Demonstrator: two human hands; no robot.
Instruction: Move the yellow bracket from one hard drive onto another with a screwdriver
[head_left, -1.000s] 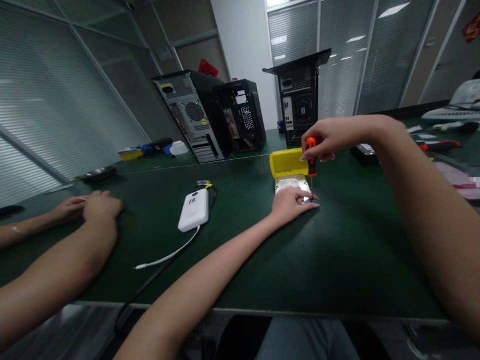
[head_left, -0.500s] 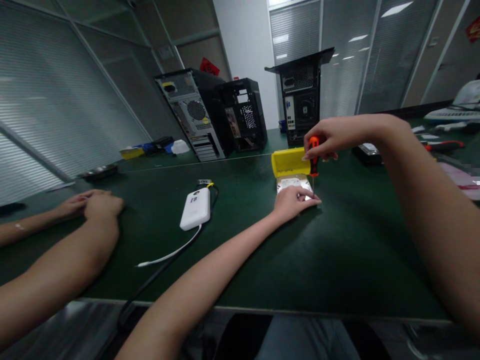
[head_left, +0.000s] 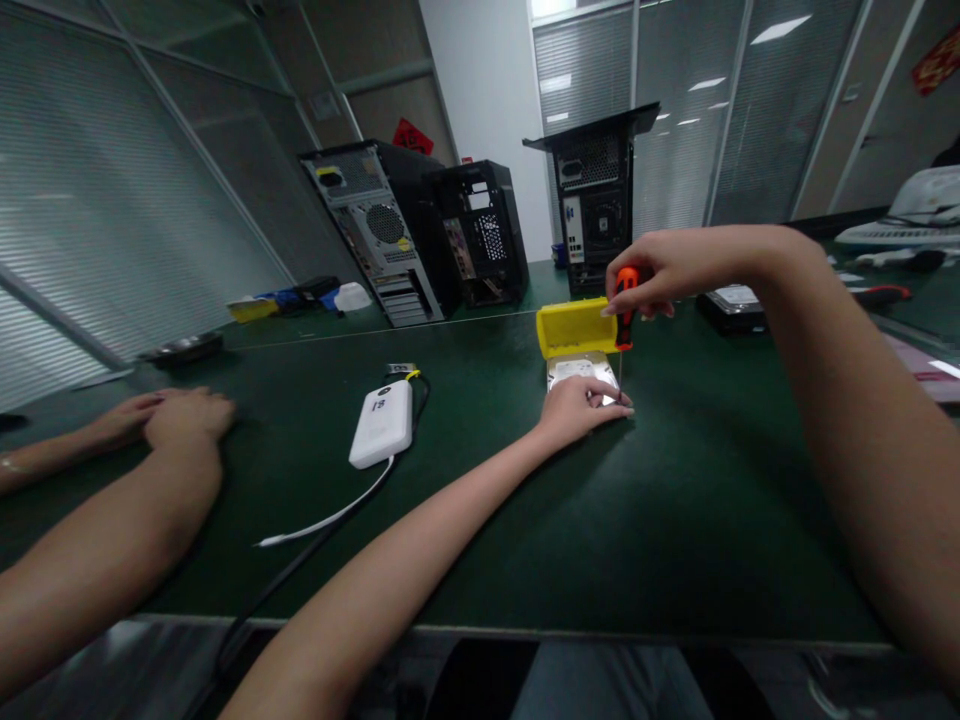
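Note:
A silver hard drive [head_left: 577,368] lies in a small yellow case whose lid [head_left: 576,328] stands raised behind it. My left hand [head_left: 577,410] rests over the drive's near side, fingers curled on it and thumb stretched along its front right corner. In my right hand [head_left: 649,275] is an orange-and-black screwdriver [head_left: 626,300], held upright by the handle. Its thin shaft points down to the drive's right edge, beside my left fingertips. Those fingers hide the tip.
To the left lies a white power bank [head_left: 382,424] with a white cable. Computer cases [head_left: 405,240] stand along the back, and another black case [head_left: 600,200] is behind the yellow lid. A dark drive [head_left: 735,308] sits right. Another person's hands [head_left: 187,415] rest at left.
The whole view has shifted slightly. Both my hands keep nearly the same pose, with the screwdriver still upright at the drive's right edge.

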